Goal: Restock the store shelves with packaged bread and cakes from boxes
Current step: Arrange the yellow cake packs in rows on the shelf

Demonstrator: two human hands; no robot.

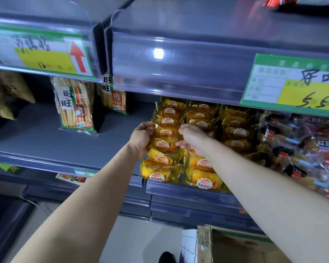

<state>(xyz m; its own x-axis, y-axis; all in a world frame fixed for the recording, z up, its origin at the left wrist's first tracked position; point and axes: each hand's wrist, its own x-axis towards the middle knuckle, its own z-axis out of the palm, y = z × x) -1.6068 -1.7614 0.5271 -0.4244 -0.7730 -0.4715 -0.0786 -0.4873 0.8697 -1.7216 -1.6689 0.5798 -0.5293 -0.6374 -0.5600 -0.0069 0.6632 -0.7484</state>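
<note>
- Left hand (141, 137): fingers curled round the left edge of a bread pack (165, 132), arm reaching up from lower left.
- Right hand (194, 141): thumb and fingers pinch the right edge of the same pack, arm reaching in from lower right.
- Bread pack: yellow wrapper with a round white-and-red label, held between both hands above the left-hand row of like packs, over the shelf (46, 141).
- Yellow packs (234, 130): three rows running front to back, overlapping, on the right part of the shelf; the front ones reach the shelf lip.
- Red-bean packs (296, 147): clear wrappers, piled just right of the yellow rows.
- Cracker bags (75, 105): two, upright, left of the hands, well apart from the yellow packs.
- Brown bags (6, 93): far left of the shelf, leaning.
- Price tags: one green and yellow, handwritten, on the upper shelf's rail at right (292, 84); one with a red arrow at left (46, 52).
- Box (235, 245): cardboard, open, on the floor below the right arm.
- Shoe (166, 257): dark toe, bottom edge, just left of the box.
</note>
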